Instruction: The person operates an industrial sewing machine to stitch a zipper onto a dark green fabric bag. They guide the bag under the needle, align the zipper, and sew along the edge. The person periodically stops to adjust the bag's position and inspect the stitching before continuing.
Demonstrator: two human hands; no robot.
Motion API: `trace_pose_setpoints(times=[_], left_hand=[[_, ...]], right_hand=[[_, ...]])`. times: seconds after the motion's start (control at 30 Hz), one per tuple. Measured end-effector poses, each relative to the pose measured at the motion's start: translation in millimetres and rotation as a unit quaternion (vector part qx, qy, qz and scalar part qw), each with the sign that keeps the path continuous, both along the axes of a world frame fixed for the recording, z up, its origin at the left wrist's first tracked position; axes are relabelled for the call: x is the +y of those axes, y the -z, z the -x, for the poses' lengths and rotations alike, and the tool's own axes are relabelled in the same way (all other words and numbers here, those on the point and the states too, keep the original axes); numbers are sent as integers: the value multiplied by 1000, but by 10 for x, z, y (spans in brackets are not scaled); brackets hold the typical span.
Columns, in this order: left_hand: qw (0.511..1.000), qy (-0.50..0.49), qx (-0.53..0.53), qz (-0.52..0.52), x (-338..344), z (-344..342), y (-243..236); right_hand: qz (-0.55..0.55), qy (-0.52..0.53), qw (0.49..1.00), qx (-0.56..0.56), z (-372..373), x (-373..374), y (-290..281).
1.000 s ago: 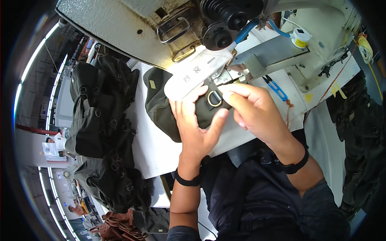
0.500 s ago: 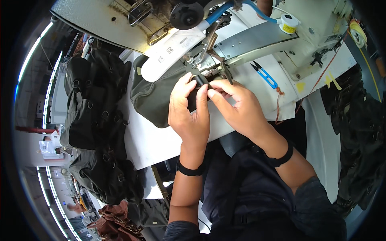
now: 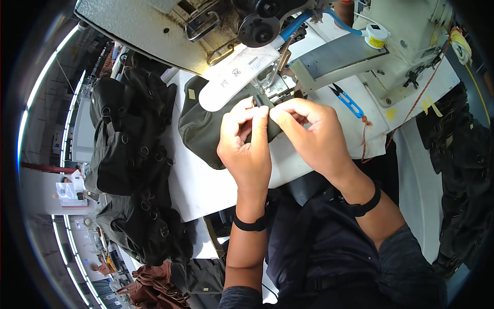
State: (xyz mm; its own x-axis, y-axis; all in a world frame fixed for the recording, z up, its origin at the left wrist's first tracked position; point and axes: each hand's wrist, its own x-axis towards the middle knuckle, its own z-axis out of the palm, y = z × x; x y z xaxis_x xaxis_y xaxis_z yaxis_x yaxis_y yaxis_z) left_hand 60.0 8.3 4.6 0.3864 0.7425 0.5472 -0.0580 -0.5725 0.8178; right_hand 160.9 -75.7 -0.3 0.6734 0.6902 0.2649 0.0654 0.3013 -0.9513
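Note:
A dark olive fabric bag [image 3: 203,136] lies on the white table under the head of a sewing machine [image 3: 309,77]. Close to the presser foot, my left hand [image 3: 246,141] pinches a short dark strap [image 3: 259,100] between thumb and fingers at the bag's edge. A bit of metal ring shows beside the left fingertips. My right hand [image 3: 319,136] is closed too, its thumb and forefinger pinching the bag's edge just right of the left thumb. Fingers partly hide the fabric between the hands.
Blue thread snips [image 3: 349,101] with an orange cord lie right of the machine's needle area. Dark bags with metal rings [image 3: 131,149] are heaped at the left, brown ones [image 3: 157,286] below. More dark fabric [image 3: 458,170] hangs at the right. A white lamp arm [image 3: 234,77] overhangs the bag.
The whole view has shifted slightly, so everything sits further right and lower. My right fingertips have drawn a little apart from the left ones; the strap now shows less above my left hand.

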Motion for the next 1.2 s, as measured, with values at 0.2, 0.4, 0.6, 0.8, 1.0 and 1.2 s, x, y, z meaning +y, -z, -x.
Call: trace_pose_setpoints(times=[0.2, 0.4, 0.6, 0.8, 1.0, 1.2], left_hand=[[998, 4, 22, 51, 46, 13, -71], [998, -24, 65, 8, 143, -24, -100], [991, -48, 100, -79, 181, -85, -95], [985, -77, 104, -119, 162, -21, -119], [911, -56, 211, -349, -68, 221, -37], [866, -31, 261, -424, 52, 371, -81]], right_hand=[[-20, 34, 999, 10, 50, 16, -51], [-2, 36, 999, -10, 38, 19, -98], [-8, 31, 999, -13, -55, 36, -147], [-46, 125, 987, -88, -132, -274, 137], [-95, -47, 986, 128, -182, 127, 556], [28, -9, 999, 32, -120, 74, 612]])
